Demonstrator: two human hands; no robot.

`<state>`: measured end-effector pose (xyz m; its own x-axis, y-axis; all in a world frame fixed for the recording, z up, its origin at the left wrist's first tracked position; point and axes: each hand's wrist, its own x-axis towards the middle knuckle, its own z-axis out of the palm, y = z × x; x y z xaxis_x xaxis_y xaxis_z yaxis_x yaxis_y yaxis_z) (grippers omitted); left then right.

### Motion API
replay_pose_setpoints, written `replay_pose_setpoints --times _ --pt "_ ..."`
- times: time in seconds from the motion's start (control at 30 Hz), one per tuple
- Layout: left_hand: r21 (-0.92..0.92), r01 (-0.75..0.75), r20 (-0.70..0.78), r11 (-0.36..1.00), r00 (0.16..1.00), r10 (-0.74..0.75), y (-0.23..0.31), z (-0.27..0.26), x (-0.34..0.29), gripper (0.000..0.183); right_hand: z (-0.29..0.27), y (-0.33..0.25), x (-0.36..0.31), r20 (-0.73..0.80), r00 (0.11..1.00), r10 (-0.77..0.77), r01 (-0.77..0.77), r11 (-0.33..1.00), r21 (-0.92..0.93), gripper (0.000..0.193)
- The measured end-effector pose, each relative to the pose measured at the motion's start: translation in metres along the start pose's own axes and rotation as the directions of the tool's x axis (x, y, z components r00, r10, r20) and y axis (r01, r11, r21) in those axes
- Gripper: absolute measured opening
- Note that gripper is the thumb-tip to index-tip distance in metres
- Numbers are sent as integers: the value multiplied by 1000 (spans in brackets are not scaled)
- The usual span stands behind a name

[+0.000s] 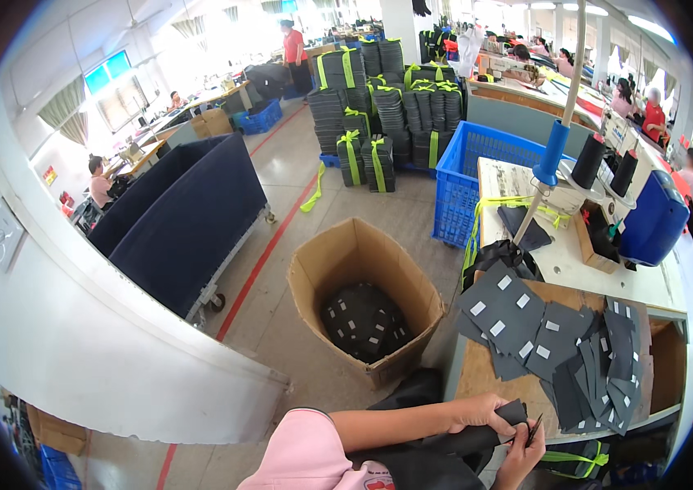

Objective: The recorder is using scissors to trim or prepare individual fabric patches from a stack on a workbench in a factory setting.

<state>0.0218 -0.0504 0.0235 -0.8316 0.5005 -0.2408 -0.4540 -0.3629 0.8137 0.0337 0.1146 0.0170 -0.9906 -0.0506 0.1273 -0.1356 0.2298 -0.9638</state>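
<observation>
My left hand is closed on a dark grey fabric piece, pinching its upper edge. Close beside it, my right hand is closed around what look like small dark snips, their thin tips pointing up next to the fabric. The fingers partly hide both things. Just beyond my hands, many similar dark flat pieces with small white labels lie spread and overlapping on the wooden tabletop.
A tall cardboard box with dark labelled pieces inside stands ahead. Behind the sewing table with its thread cones is a blue crate. A navy cart stands left; strapped stacks rise farther back. People work in the distance.
</observation>
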Motion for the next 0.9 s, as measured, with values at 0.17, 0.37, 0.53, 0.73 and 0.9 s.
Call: replay_pose_setpoints --times 0.17,0.37,0.53,0.73,0.9 --pt "-9 -31 -59 999 998 30 -11 -1 1 23 6 -5 1 -68 996 63 -67 997 -48 9" --pt "167 72 -196 983 980 -39 -5 5 -6 21 1 -9 -9 -70 873 -482 409 804 -432 5" --pt "169 70 -289 983 957 -18 -7 -2 1 29 4 -5 2 -195 942 -272 203 927 -314 10" --pt "-35 23 -398 999 917 -35 8 -20 -8 20 8 -9 5 11 976 -216 210 935 -285 30" --pt "-24 107 -333 994 937 -109 8 -10 4 20 -11 0 -3 -9 969 -248 227 901 -371 34"
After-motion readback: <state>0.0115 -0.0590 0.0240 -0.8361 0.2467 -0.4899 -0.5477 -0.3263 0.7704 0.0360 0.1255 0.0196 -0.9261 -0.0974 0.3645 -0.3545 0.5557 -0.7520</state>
